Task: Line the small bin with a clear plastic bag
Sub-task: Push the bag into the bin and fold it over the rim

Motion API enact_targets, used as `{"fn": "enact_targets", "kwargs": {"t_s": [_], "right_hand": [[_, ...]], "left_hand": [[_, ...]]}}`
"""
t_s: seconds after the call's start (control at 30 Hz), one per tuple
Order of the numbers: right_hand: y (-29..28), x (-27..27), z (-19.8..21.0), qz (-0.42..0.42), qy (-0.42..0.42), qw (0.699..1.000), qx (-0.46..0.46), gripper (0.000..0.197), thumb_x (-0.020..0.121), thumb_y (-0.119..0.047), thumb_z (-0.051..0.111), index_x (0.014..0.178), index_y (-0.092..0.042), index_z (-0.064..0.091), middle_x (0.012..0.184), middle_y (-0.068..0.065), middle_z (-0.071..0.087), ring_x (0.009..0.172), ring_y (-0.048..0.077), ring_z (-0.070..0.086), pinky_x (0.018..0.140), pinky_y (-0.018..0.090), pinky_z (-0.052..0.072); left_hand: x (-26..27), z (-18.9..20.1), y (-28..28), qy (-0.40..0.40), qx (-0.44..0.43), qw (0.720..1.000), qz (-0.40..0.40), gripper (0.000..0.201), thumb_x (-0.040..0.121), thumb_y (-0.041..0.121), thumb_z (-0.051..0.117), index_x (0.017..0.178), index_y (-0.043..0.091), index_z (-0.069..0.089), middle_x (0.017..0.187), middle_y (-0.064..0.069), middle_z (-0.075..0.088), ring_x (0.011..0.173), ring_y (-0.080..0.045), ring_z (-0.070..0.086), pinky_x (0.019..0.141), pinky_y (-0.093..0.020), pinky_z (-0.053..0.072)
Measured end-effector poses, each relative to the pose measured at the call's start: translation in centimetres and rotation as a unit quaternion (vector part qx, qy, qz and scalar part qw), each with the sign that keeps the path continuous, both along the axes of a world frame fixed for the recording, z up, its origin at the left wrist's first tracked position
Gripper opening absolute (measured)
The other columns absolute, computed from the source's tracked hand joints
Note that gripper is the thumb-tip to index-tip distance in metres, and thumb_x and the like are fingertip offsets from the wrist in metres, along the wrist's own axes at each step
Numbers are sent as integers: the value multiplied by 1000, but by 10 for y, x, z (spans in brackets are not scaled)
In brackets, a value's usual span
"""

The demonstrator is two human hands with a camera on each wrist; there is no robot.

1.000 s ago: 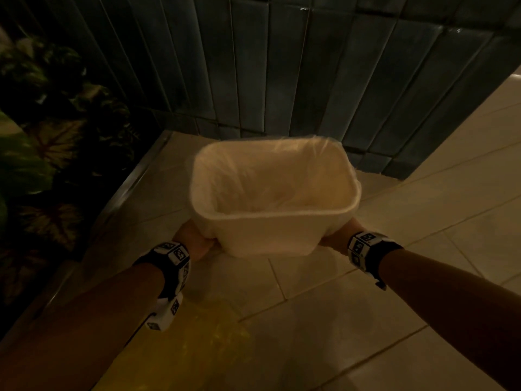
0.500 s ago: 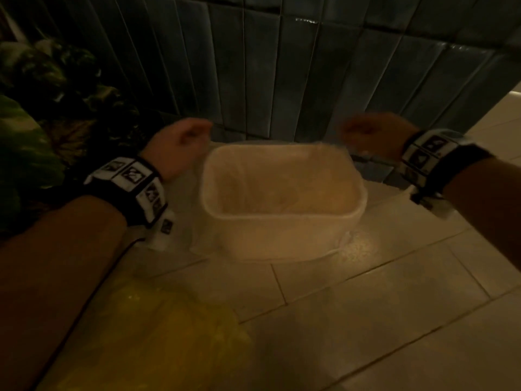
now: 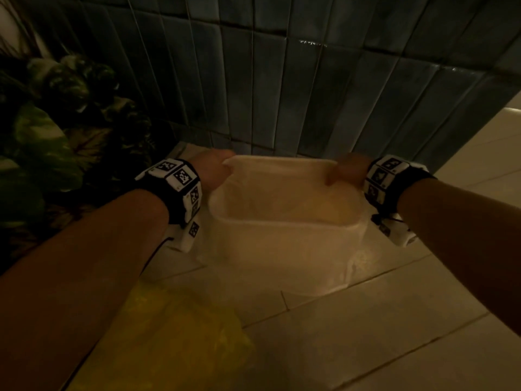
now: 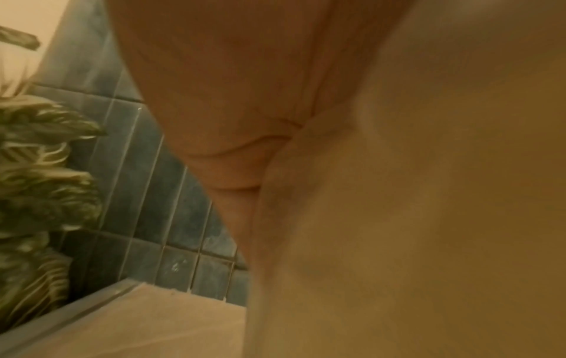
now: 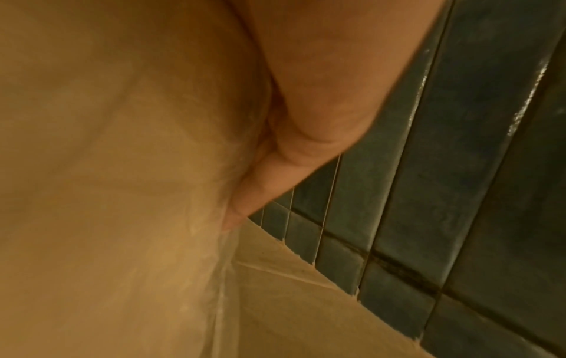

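Note:
A small cream bin stands on the tiled floor close to the wall. A clear plastic bag lies inside it and hangs over the rim down the outer sides. My left hand grips the bag-covered rim at the far left corner. At the far right corner my right hand pinches the rim, thumb inside, fingers outside. In the left wrist view the left hand lies against the bin. In the right wrist view the right hand's fingers press the bag onto the bin.
A dark blue tiled wall rises just behind the bin. Leafy plants fill the left side behind a metal floor strip. A yellow plastic bag lies on the floor near my left forearm. Pale floor tiles stretch right and front.
Both hands left the bin's near lower sides, rose past it, and now hold the far corners of the rim. The bin stays on the floor.

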State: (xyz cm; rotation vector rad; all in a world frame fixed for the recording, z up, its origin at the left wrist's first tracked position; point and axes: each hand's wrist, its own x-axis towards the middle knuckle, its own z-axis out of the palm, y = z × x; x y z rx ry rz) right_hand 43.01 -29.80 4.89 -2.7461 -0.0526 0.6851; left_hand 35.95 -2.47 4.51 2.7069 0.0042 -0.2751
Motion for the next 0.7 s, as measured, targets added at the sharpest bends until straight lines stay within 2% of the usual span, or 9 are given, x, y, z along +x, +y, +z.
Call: {"fn": "enact_targets", "kwargs": {"t_s": [0.1,0.2,0.27,0.37,0.4,0.47,0.53,0.63,0.7], "right_hand": [[3,-7,6,10,-7,1000,-28,54,88,-20,62,137,-2,47,143,20,44,131,33,42,104,34,36],[0,-12,8,-15,-9,1000,12,53,87,-19,63,134,-1,49,140,20,46,128,33,45,101,35,39],[-6,-15,9,-17,-4,997,75,51,89,-26,61,136,-9,49,139,16,49,126,32,47,103,37,39],[-21,-21,12,5,1,981,195,55,88,-43,59,139,-29,45,142,5,47,129,26,45,108,39,37],[-28,-25,15,-5,-2,971,241,64,83,-52,62,140,-31,42,143,2,46,130,23,44,109,41,37],[-45,-37,18,-16,-1,939,343,101,59,-71,70,144,-32,33,144,-4,44,128,17,46,104,42,42],[-63,-53,11,-4,18,916,400,130,39,-73,78,148,-33,20,144,-9,41,126,11,46,97,36,46],[-85,-80,-16,59,69,936,340,150,31,-61,88,151,-36,1,151,-8,27,138,14,32,108,38,33],[-85,-95,-35,88,81,952,281,146,34,-43,93,146,-47,-1,148,-15,24,138,14,26,106,36,28]], "left_hand": [[1,0,2,18,31,999,-12,37,98,32,38,129,21,55,136,-6,55,125,-26,50,104,-35,36],[-2,1,1,29,7,1000,0,40,98,21,41,137,19,48,143,-7,47,132,-25,43,109,-33,29],[-4,-1,4,48,-48,997,37,44,95,18,45,140,18,45,145,-8,44,133,-27,41,109,-33,30],[-14,1,13,40,-195,975,99,51,90,36,56,139,29,43,137,0,50,123,-22,49,104,-36,39],[-19,4,15,21,-254,960,119,54,88,42,58,139,32,42,131,5,52,119,-18,50,102,-36,40],[-31,9,24,-21,-338,932,126,59,88,41,59,141,36,35,128,11,49,116,-10,47,99,-32,39],[-46,5,36,-21,-374,923,89,80,83,33,68,146,41,19,141,7,40,126,-11,42,101,-33,38],[-72,-13,46,20,-260,963,63,125,59,26,87,149,38,1,157,-3,21,141,-23,29,112,-47,33],[-88,-26,39,24,-176,982,60,137,51,27,91,150,29,-3,156,-2,19,142,-22,25,116,-41,25]]}}
